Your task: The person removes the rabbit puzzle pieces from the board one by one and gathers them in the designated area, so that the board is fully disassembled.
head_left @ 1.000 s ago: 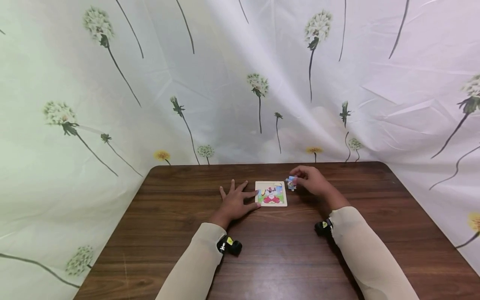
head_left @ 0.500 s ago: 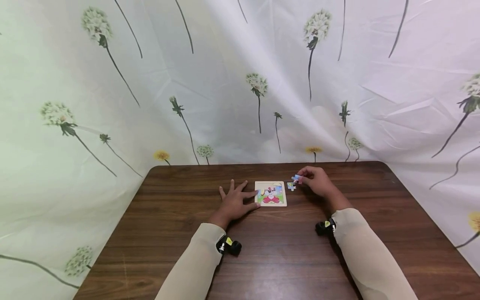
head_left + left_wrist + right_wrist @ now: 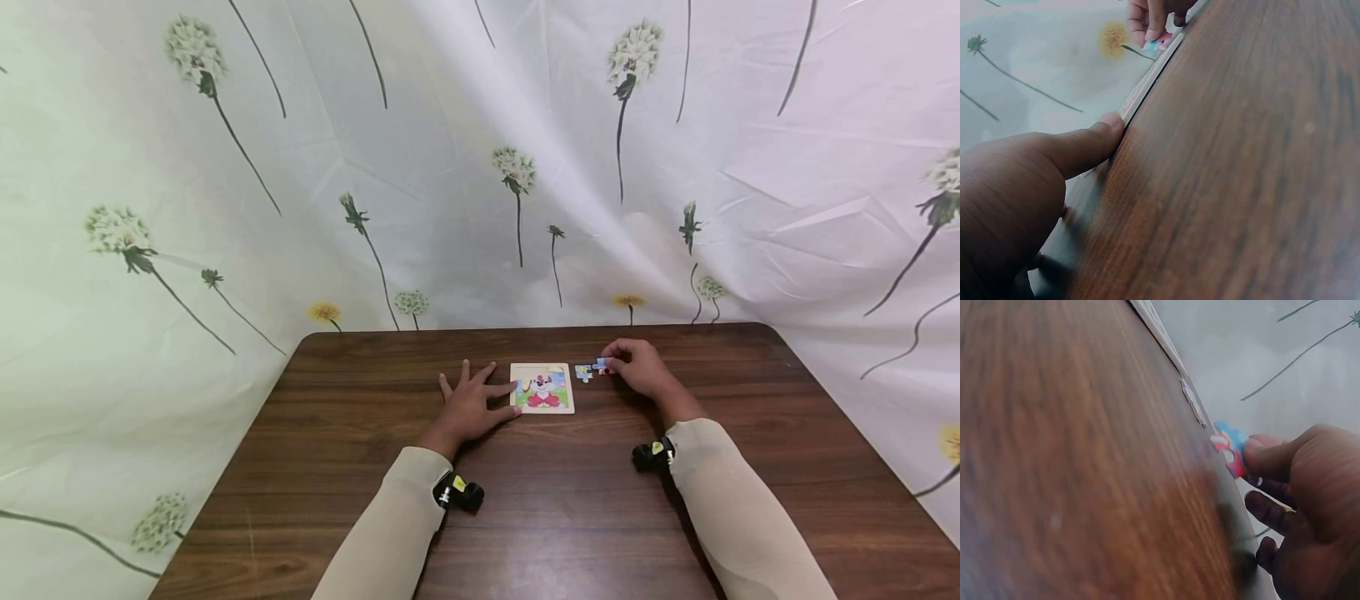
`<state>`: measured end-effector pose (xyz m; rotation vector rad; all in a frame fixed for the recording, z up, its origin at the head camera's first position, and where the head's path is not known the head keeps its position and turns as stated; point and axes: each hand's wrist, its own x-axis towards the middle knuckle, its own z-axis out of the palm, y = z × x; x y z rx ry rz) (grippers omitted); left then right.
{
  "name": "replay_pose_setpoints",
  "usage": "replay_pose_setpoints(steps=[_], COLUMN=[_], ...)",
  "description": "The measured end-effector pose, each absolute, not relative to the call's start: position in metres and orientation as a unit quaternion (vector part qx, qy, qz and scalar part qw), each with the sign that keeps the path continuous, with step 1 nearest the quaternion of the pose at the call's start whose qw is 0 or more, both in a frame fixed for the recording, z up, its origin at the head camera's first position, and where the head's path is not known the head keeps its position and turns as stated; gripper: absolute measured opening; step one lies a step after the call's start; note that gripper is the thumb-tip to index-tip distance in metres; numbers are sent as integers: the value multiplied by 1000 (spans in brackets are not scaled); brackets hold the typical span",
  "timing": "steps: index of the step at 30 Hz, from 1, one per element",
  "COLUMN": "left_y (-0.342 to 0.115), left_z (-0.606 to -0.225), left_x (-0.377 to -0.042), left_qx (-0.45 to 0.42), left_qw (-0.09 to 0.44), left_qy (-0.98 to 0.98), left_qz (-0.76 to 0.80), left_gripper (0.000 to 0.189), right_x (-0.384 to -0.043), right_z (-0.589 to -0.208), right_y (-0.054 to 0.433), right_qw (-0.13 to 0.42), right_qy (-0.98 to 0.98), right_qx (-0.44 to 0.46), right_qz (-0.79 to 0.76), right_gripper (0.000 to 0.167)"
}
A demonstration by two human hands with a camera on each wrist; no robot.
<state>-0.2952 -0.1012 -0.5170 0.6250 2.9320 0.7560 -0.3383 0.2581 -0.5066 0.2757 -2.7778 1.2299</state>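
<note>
A small square puzzle board (image 3: 547, 411) with a pale rim lies near the far edge of the table. Its picture shows a white cartoon animal in red, and a bare patch shows at the upper right. My left hand (image 3: 468, 407) lies spread, with thumb and index finger touching the board's left side. To the right of the board lies a loose blue puzzle piece (image 3: 583, 373). My right hand (image 3: 640, 367) pinches another puzzle piece (image 3: 1233, 450), blue and pink-red, between thumb and fingers. In the right wrist view this piece is tilted, close over the table.
The brown wooden table (image 3: 525, 500) has rounded far corners. Behind it hangs a pale cloth (image 3: 450, 167) printed with dandelions. A small black camera is strapped on each wrist, over light sleeves (image 3: 735, 500).
My right hand has moved right, away from the board. One puzzle piece now lies beside the board, and the hand holds a second one. The left hand has stayed in place.
</note>
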Motion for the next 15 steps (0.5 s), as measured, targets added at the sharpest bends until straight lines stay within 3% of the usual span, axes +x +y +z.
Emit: replay_pose_setpoints(steps=[15], left_y=[-101], left_z=[-516], left_x=[-296], left_qx=[202], left_qw=[26], left_qy=[947], left_qz=[250], left_gripper=[58], right_x=[-336], right_z=[-508], right_y=[263], right_qw=[35], right_qy=[-922], right_qx=[102], right_qz=[372], right_gripper=[13])
